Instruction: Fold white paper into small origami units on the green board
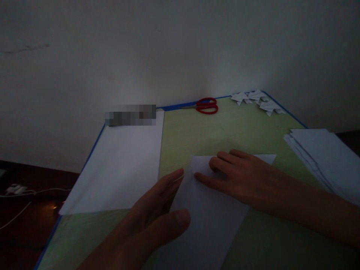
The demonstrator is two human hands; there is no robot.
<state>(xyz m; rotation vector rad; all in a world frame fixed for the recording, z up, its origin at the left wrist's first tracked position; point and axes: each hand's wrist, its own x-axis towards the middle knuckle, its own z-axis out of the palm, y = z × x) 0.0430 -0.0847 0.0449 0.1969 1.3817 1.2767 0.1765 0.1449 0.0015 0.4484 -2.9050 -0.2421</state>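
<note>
A sheet of white paper lies on the table in front of me, its right side slanting up to a pointed top right corner, so it looks folded over. My right hand rests on its upper part, palm down, with the thumb stretched toward the left edge and the fingers slightly bent. Along the paper's left edge is my left hand, thumb and fingers apart, nothing gripped in it. Whether its fingertips touch the paper I cannot tell.
A flat white sheet lies at the left, a blurred-out object at its far end. Red-handled scissors and several folded paper figures lie along the back. Stacked paper is at the right. A wall stands behind the green table.
</note>
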